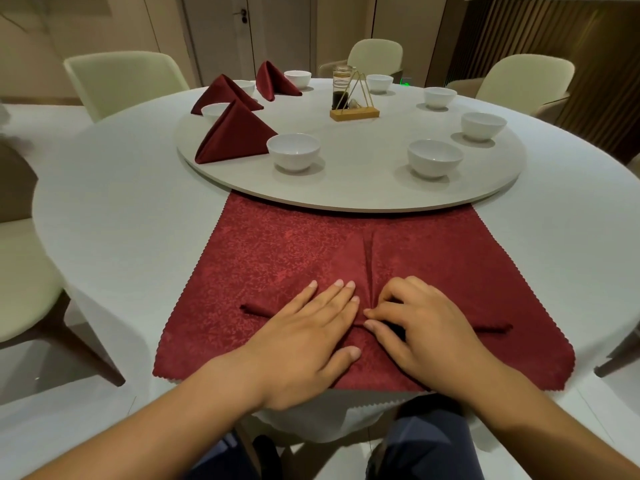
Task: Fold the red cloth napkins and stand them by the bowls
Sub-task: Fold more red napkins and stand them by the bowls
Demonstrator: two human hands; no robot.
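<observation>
A single wide-angle view, worn on the person's head, looks forward and down over the round surface [121,209] from its near edge. The spread red napkin [294,251] lies close under the lens; chairs [124,77] and a door [221,36] stand far beyond.

Round table [114,188] under white cloth. At its near edge an unfolded napkin [304,251] lies spread out, dark red with a zigzag-cut hem. Its far edge runs out of sight behind the rim of the turntable [346,199]. Flat on the cloth is the left hand [306,341], fingers straight, pressing. Just beside it is the right hand [427,327], fingers curled, tips pinching a raised pleat at the cloth's middle. A narrow ridge runs out sideways past both hands. On the turntable, three folded napkins [239,135] stand like tents at left. White bowls [435,157] ring the edge, with a condiment stand [353,98] near the centre. Pale chairs [124,77] sit around the table.
</observation>
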